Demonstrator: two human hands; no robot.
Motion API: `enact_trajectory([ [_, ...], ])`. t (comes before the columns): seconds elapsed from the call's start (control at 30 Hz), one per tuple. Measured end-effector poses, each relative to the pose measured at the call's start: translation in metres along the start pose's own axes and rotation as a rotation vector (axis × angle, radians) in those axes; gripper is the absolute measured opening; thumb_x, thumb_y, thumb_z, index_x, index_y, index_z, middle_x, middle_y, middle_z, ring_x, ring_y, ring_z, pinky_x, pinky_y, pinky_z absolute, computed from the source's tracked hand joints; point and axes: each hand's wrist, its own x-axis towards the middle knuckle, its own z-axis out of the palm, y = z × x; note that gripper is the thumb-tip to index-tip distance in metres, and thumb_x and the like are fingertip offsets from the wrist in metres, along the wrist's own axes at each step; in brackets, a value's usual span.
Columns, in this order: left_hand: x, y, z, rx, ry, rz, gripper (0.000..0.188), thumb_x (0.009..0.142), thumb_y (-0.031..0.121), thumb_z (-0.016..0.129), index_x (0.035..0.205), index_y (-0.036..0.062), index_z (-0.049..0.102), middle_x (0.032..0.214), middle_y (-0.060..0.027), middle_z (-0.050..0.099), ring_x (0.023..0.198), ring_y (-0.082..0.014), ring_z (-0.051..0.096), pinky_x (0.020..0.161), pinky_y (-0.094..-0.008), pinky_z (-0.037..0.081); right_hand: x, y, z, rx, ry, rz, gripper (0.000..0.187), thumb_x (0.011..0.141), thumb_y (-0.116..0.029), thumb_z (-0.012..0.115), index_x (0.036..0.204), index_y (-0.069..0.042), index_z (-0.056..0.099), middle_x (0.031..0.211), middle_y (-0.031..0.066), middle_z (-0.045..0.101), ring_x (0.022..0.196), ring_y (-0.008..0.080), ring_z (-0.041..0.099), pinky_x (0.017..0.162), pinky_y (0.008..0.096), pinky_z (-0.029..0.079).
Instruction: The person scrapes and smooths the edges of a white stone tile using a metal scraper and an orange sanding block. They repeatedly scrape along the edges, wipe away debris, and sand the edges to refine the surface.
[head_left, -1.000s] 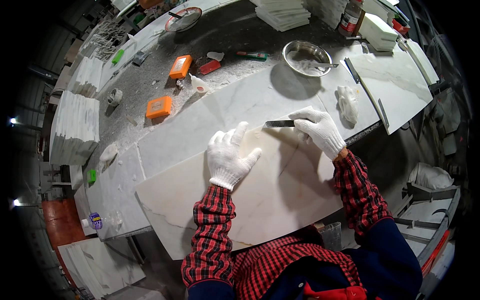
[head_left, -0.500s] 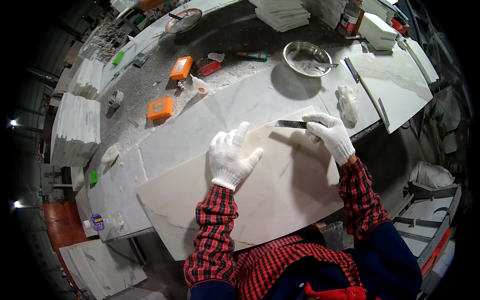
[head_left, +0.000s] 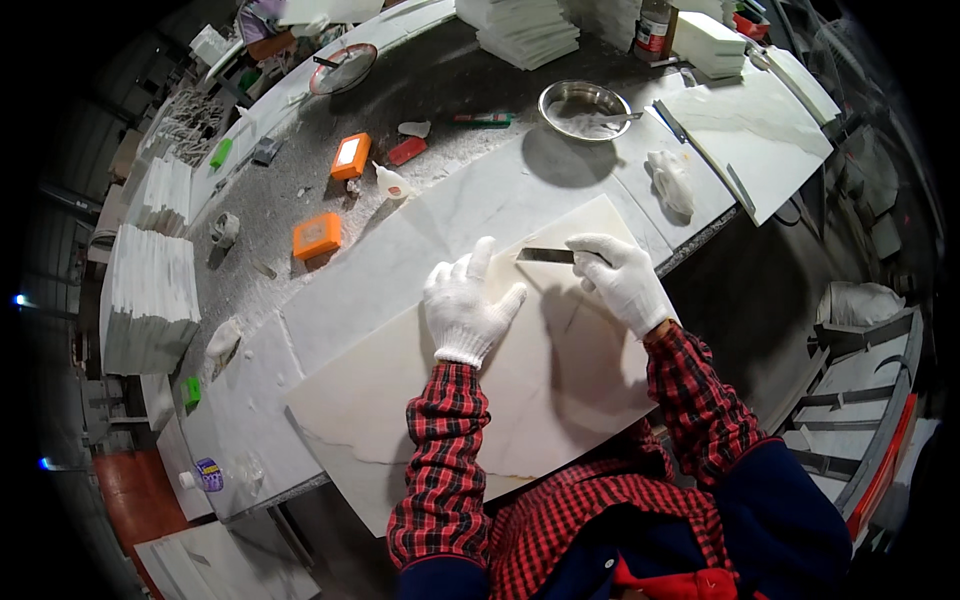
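A large white marble slab (head_left: 530, 425) with grey-brown veins lies tilted across the front of the stone-topped bench. My left hand (head_left: 467, 308), in a white knitted glove, rests flat on its upper left part, fingers spread. To the right, my gloved right hand (head_left: 622, 284) grips one end of a flat, dark metal blade (head_left: 546, 256). The blade's free end points left toward the slab's far edge, near my left fingers. Its held end is hidden inside the glove. A small pale patch shows on the slab by the blade's tip.
Beyond the slab stand a steel bowl (head_left: 563, 130) with a tool in it, a white squeeze bottle (head_left: 391, 184) and two orange boxes (head_left: 350, 158). A crumpled white glove (head_left: 671, 183) lies at right. Stacked marble pieces (head_left: 150, 300) line the left; a plastic bottle (head_left: 205, 475) lies near the left edge.
My right hand has drawn the blade left and slightly down, closer to my left hand. The whole view has turned and shifted a little. My left hand stays on the slab.
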Motion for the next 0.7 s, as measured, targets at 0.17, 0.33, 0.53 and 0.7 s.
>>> enact_trajectory([
  [0.17, -0.001, -0.004, 0.004, 0.035, -0.016, -0.026, 0.080, 0.077, 0.052, 0.079, 0.142, 0.0095, 0.059, 0.119, -0.0097, 0.071, 0.104, -0.0298, 0.064, 0.104, -0.0460, 0.046, 0.006, 0.024, 0.000, -0.286, 0.378, -0.620, 0.025, 0.095, 0.001, 0.067, 0.119, -0.003, 0.075, 0.092, 0.0077, 0.075, 0.076, 0.0140, 0.069, 0.068, 0.0278, 0.055],
  [0.33, 0.000, 0.000, 0.005, 0.014, -0.032, -0.037, 0.079, 0.079, 0.054, 0.077, 0.142, 0.0122, 0.058, 0.122, -0.0092, 0.070, 0.109, -0.0285, 0.064, 0.108, -0.0440, 0.043, -0.004, 0.041, -0.024, -0.327, 0.434, -0.292, 0.021, 0.093, -0.011, 0.071, 0.113, -0.007, 0.076, 0.100, 0.0134, 0.076, 0.086, 0.0252, 0.075, 0.077, 0.0325, 0.059],
  [0.53, -0.004, -0.006, 0.007, -0.020, 0.036, -0.015, 0.082, 0.077, 0.052, 0.080, 0.144, 0.0111, 0.057, 0.133, -0.0098, 0.067, 0.118, -0.0293, 0.062, 0.112, -0.0455, 0.042, -0.002, 0.059, -0.021, -0.587, 0.414, -0.362, 0.026, 0.091, -0.017, 0.074, 0.116, -0.009, 0.074, 0.099, 0.0142, 0.076, 0.089, 0.0293, 0.074, 0.081, 0.0366, 0.058],
  [0.7, -0.007, -0.009, 0.008, 0.009, 0.055, -0.004, 0.081, 0.078, 0.049, 0.081, 0.145, 0.0107, 0.056, 0.142, -0.0116, 0.062, 0.130, -0.0285, 0.056, 0.117, -0.0456, 0.038, 0.021, 0.048, -0.007, -0.389, 0.350, -0.414, 0.028, 0.092, -0.016, 0.073, 0.119, -0.009, 0.073, 0.101, 0.0156, 0.075, 0.091, 0.0301, 0.073, 0.080, 0.0376, 0.057],
])
